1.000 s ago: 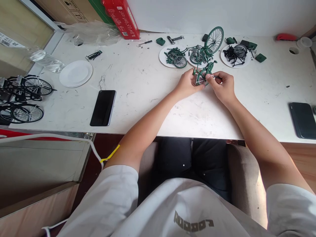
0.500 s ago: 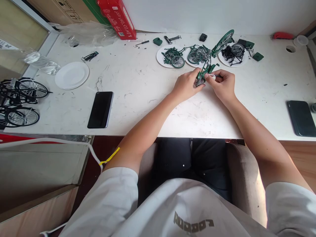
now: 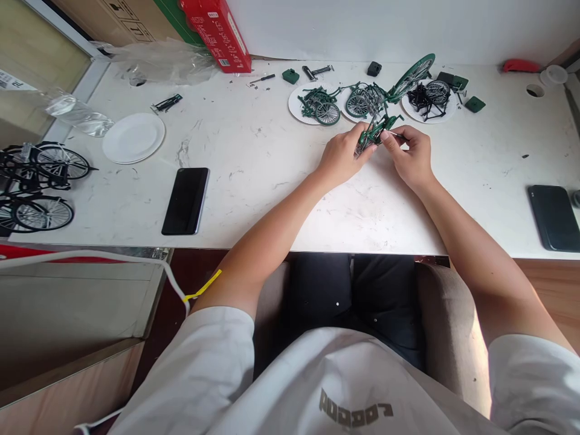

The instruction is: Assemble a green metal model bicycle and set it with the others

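Note:
My left hand [image 3: 342, 154] is closed around a green model bicycle [image 3: 384, 124], whose big wheel tilts up at the far side. In my right hand [image 3: 411, 156] a small screwdriver [image 3: 400, 138] with a dark handle is pinched between thumb and fingers. Its thin shaft points left toward the green frame, and my fingers hide where the tip meets it. Just beyond the hands, green bicycle parts lie on a left white plate [image 3: 294, 112] and on a middle one partly covered by the model. Black parts rest on a right plate [image 3: 448, 116].
Black model bicycles [image 3: 43, 181] stand at the left edge. Nearby are stacked white plates [image 3: 133, 138] and a phone [image 3: 185, 201]. A second dark device [image 3: 553, 216] lies at right. Along the back are a red box [image 3: 217, 33], another screwdriver [image 3: 263, 78] and small green blocks [image 3: 290, 76].
My right hand has shifted slightly, its fingertips now closer over the frame. The left fingers have moved a little on the model, which has tilted slightly.

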Action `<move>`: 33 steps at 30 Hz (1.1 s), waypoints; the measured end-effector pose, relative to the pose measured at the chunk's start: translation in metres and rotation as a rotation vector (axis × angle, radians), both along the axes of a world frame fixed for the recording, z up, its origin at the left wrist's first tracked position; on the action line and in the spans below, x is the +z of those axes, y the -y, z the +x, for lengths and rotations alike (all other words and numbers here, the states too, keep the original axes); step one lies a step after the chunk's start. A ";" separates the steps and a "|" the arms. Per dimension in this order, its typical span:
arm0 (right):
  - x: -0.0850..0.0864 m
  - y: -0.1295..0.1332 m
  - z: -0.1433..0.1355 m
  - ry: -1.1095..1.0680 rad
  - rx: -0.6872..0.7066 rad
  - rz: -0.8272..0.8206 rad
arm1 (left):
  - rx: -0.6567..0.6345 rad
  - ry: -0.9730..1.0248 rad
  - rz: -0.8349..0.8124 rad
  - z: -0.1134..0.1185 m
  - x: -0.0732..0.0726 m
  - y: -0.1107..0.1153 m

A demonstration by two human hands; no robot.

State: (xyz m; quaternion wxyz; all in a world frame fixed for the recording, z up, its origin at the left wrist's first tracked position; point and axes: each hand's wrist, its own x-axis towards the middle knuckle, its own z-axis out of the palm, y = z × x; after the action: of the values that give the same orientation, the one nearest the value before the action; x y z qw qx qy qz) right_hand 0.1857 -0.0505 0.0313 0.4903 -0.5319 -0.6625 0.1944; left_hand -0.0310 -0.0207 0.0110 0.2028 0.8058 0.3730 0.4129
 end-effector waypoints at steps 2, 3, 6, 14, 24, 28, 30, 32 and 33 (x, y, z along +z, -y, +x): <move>0.000 0.000 -0.001 -0.012 0.008 -0.016 | 0.007 0.012 0.001 0.000 -0.003 -0.003; -0.001 0.000 -0.001 -0.022 0.014 -0.030 | 0.008 0.016 0.000 0.000 -0.005 -0.004; -0.004 -0.001 0.000 -0.054 0.041 -0.064 | 0.015 0.015 0.008 0.000 -0.009 -0.007; -0.005 -0.003 0.001 -0.114 0.052 -0.074 | 0.065 -0.029 0.078 -0.002 -0.004 -0.006; -0.007 -0.006 -0.001 -0.267 0.029 -0.090 | 0.100 -0.050 0.171 -0.001 0.005 0.001; -0.006 -0.006 0.002 -0.323 0.017 -0.139 | 0.075 0.007 0.177 0.002 0.001 0.000; -0.003 -0.004 0.003 -0.337 0.013 -0.181 | 0.052 0.033 0.173 0.004 -0.003 -0.003; 0.001 -0.001 0.003 -0.334 0.004 -0.218 | 0.038 0.051 0.165 0.006 -0.006 -0.005; 0.003 0.000 0.002 -0.326 0.000 -0.233 | 0.036 0.056 0.161 0.006 -0.007 -0.005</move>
State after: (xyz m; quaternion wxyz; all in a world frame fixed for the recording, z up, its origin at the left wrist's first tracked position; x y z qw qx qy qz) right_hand 0.1881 -0.0505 0.0338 0.5262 -0.5466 -0.5472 0.3534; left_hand -0.0248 -0.0159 0.0045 0.1400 0.8008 0.3473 0.4675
